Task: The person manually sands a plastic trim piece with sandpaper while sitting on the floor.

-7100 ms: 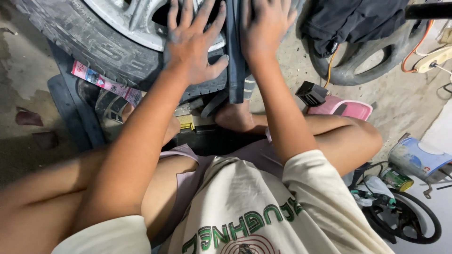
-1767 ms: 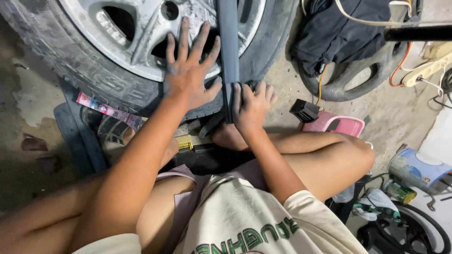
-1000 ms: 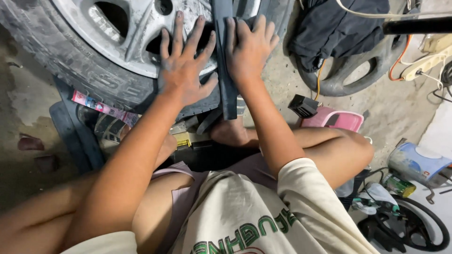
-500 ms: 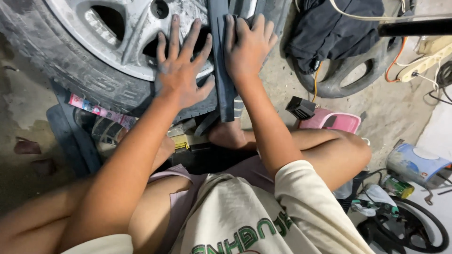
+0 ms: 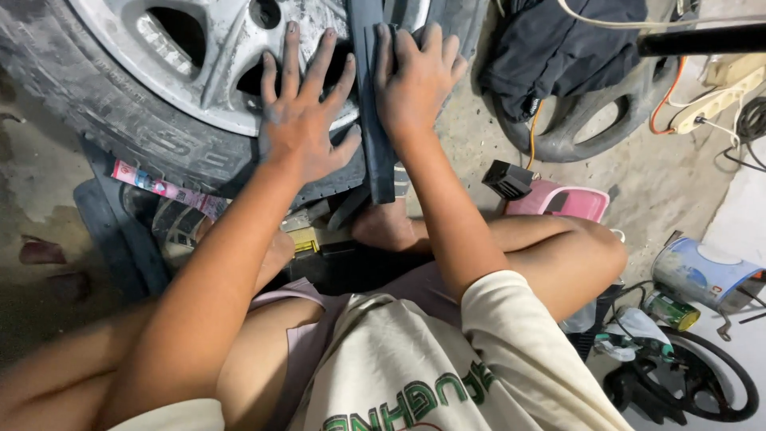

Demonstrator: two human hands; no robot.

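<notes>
1. Hands press flat at upper centre of the frame: left hand (image 5: 307, 120) spread wide on a car wheel (image 5: 183, 88).
2. Right hand (image 5: 415, 76), fingers together, pushes a dark rubber strip (image 5: 375, 136) standing just beside the wheel.
3. Pink stool (image 5: 562, 203) sits right of centre on the floor.
</notes>
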